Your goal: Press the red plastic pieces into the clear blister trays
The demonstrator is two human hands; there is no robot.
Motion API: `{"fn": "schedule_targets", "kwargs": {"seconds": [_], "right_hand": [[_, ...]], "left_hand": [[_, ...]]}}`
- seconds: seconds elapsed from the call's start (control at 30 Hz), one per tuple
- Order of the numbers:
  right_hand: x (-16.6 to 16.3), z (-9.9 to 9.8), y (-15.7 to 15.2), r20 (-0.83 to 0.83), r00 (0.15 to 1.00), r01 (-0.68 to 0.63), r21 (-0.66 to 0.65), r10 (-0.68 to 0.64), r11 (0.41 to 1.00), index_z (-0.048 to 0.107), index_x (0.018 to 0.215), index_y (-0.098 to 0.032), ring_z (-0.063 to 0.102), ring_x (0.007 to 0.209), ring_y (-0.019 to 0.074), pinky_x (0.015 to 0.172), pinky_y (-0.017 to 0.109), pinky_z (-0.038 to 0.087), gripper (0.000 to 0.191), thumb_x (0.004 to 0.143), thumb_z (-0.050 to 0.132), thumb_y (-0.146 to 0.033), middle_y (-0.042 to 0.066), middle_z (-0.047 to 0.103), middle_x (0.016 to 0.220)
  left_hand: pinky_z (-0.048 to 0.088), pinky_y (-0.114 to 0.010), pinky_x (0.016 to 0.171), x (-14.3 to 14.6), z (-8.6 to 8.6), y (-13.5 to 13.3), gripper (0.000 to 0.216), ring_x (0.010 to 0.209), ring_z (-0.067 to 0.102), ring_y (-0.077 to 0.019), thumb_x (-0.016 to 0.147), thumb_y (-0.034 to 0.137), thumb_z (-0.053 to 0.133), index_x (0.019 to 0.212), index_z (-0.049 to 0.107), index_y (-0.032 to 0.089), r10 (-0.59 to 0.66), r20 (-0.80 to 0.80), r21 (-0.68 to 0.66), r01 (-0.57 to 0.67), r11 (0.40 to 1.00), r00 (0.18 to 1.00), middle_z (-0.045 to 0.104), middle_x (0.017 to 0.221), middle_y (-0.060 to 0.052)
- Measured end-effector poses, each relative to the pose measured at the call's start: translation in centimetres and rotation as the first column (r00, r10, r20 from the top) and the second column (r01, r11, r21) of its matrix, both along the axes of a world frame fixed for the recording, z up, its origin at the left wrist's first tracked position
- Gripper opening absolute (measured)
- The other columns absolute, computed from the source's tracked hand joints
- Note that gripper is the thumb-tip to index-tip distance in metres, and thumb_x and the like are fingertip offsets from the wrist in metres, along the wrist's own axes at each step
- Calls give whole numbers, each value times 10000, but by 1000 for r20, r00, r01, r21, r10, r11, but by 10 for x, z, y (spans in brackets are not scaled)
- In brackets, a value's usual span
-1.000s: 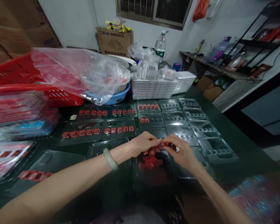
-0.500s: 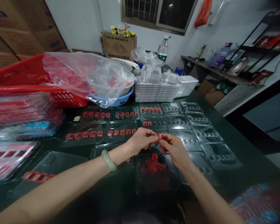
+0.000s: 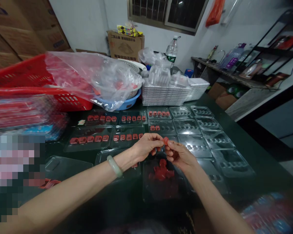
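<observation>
Between the fingertips of both hands is a small red plastic piece. My left hand, with a pale green bangle on its wrist, pinches it from the left. My right hand pinches it from the right. Below them, a heap of red pieces lies on a clear plastic tray. Just beyond the hands is a clear blister tray with two red pieces in its left slots. Trays to the left hold rows of red pieces.
Clear trays cover the right of the dark green table. Stacked trays stand at the back beside a blue basin under a plastic bag. A red basket and packaged goods are at left.
The red piece has turned between my fingers, and my right hand's fingers have shifted and curled a little. The whole view has moved slightly. The trays look the same.
</observation>
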State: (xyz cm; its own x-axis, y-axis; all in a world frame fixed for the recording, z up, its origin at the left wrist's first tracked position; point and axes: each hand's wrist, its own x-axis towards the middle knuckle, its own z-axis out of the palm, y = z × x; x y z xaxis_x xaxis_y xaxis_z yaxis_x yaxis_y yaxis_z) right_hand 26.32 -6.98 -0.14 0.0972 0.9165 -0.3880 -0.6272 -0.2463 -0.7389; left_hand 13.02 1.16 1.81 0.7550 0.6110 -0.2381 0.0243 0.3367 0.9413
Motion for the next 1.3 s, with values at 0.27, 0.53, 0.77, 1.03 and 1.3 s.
{"fn": "schedule_targets", "kwargs": {"seconds": [0.27,0.53,0.77,1.03,1.3], "right_hand": [[2,-2,2,296,955,-13,-79,36,997,563,651,-132,329,355,27,322,163,199,229,532,710,-263,-47,472,474],[-2,-4,3,372,927,11,-173,55,985,534,609,-134,289,324,13,318,164,170,194,509,677,-220,-55,468,441],[-9,-8,0,422,904,-7,-159,75,987,514,593,-145,273,321,13,311,164,172,152,548,630,-233,-60,456,445],[-16,-11,0,502,861,-23,-127,84,992,476,524,-158,234,300,16,294,164,151,91,576,540,-197,-88,356,378],[-9,-3,0,569,819,-92,-2,77,996,536,639,-155,270,340,26,316,164,187,59,623,544,-211,-79,383,434]], "left_hand": [[299,-190,393,0,-5,1,228,442,469,-62,603,303,682,615,562,110,35,-129,-26,-39,999,991,555,561,-12],[317,-196,397,2,-11,-3,307,458,473,-71,522,293,731,739,614,111,39,-238,-33,-48,998,971,570,583,-14],[340,-201,405,-1,-13,-1,181,464,489,-85,529,158,657,698,599,128,-26,-329,-44,12,999,944,585,596,-14],[255,-184,393,-8,-9,-5,161,428,414,-52,485,82,641,611,553,127,76,-306,93,-49,994,949,537,520,27],[237,-172,414,-6,-11,-2,184,515,474,-55,570,163,679,688,540,141,101,17,-305,-91,948,995,535,600,18]]}}
